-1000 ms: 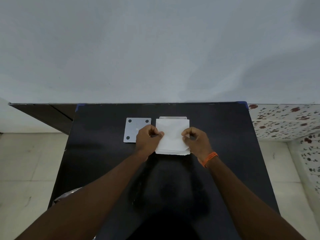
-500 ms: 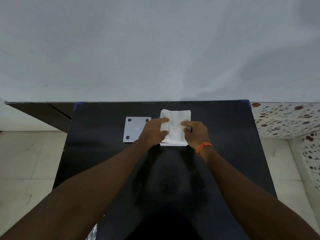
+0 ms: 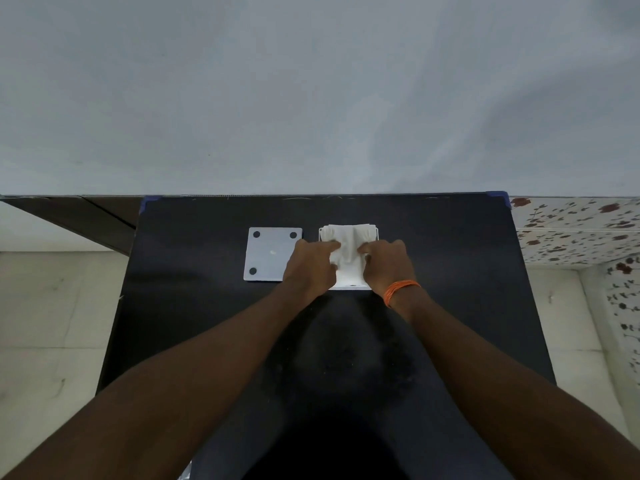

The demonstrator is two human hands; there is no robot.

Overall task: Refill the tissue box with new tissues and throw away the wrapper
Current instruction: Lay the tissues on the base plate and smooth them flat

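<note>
Tissues [image 3: 348, 249] now moved over the box [image 3: 349, 287], beside the lid [image 3: 272, 253]; your left hand [image 3: 310, 268] and right hand [image 3: 388, 263] fingers press them in, nearly seated.

There was a single view, from a wide-angle camera worn on the person's head. It looked forward and steeply down over a black table [image 3: 207, 323], whose far edge ran across the middle of the frame against a pale wall [image 3: 311, 98]. Both forearms reached in from the bottom corners toward the table's far half. Floor tiles [image 3: 52, 306] showed at either side, bowed by the lens. No second view shared the scene.
</note>
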